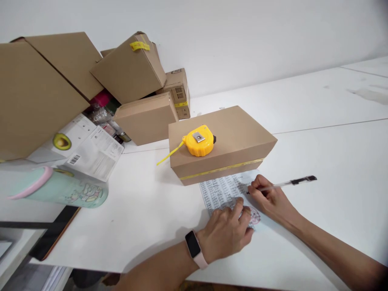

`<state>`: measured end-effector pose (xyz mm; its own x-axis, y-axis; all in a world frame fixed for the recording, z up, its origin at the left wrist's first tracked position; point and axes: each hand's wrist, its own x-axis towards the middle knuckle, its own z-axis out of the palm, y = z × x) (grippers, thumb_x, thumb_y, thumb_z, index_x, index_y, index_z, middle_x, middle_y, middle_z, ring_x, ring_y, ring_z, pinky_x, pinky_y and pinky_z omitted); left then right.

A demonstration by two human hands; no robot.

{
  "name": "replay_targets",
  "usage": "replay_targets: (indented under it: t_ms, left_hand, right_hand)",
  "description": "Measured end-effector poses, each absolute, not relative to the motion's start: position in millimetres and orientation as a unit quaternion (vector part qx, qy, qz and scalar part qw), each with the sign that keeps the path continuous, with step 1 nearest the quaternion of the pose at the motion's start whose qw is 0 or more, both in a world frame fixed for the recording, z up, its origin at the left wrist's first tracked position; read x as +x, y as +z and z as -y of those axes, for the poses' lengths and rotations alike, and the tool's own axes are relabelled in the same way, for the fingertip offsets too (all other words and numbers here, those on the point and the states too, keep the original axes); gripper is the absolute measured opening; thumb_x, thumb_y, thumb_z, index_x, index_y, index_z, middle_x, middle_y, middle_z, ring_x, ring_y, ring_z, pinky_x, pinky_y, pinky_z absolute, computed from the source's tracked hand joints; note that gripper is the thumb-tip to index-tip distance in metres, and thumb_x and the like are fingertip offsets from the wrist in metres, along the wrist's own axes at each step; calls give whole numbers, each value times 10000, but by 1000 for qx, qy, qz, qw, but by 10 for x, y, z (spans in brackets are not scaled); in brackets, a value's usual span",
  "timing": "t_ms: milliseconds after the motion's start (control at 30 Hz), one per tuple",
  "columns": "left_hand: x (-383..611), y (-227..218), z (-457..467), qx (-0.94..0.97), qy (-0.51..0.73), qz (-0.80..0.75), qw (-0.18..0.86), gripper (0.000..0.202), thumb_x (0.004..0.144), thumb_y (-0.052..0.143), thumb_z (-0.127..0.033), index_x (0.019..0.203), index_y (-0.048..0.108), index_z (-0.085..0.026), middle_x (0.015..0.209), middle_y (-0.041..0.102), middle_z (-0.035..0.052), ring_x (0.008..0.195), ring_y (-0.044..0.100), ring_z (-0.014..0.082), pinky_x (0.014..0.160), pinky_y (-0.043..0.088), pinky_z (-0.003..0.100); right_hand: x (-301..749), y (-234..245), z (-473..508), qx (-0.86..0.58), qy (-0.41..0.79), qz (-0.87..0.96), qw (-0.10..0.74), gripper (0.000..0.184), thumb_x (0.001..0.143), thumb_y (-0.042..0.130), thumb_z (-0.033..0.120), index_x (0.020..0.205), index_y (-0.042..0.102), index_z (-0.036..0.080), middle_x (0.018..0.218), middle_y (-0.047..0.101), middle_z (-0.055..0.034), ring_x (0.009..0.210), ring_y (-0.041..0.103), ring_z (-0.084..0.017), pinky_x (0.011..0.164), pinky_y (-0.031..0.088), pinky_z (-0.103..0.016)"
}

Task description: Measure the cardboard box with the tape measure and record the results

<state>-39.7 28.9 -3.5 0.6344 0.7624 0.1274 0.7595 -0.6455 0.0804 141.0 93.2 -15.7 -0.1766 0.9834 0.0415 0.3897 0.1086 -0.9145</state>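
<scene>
1. Found right hand [271, 199] closed narrowly on a pen [286, 184], pinched near the writing end. Cannot tell whether touching paper at the tip.
2. Found left hand [226, 229] laid palm-down on the printed sheet [216, 192], fingers bent, slightly parted, grip loose. Noted pink-strapped watch [193, 243] at the wrist.
3. Located sheet flat on white table [321, 157], directly before a brown carton [236, 127], bearing rows of small print and a round reddish stamp [255, 215] beside the left fingers. Cannot tell whether tucked beneath the carton.
4. Observed yellow tape measure [200, 142] resting atop carton, yellow blade [170, 153] extending past the left edge. Noted yellow strip [221, 169] along carton's near side.
5. Recorded, at left: mint-green bottle [72, 188] with pink rim, before a white box [98, 151] printed with avocado.
6. Recorded, beyond: several cardboard boxes [129, 70] piled near the wall [242, 48], one tilted.
</scene>
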Motion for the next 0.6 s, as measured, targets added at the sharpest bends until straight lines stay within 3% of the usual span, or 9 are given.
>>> replay_targets:
  t_ms: [200, 600]
  left_hand:
    - [-398, -5, -291, 904, 73, -420, 17, 422, 924, 527, -374, 1272, 504, -138, 1408, 516, 142, 788, 683, 217, 554, 595, 386]
    - [-398, 0, -294, 904, 69, -422, 30, 408, 923, 522, -366, 1262, 509, -139, 1419, 526, 133, 785, 688, 234, 540, 600, 409]
  right_hand:
    - [1404, -179, -917, -524, 393, 669, 352, 260, 883, 544, 342, 694, 396, 241, 569, 371, 60, 512, 317, -100, 451, 294, -243]
    - [1394, -168, -924, -515, 386, 684, 343, 295, 880, 534, 385, 675, 375, 244, 568, 368, 62, 505, 323, -107, 461, 296, -257]
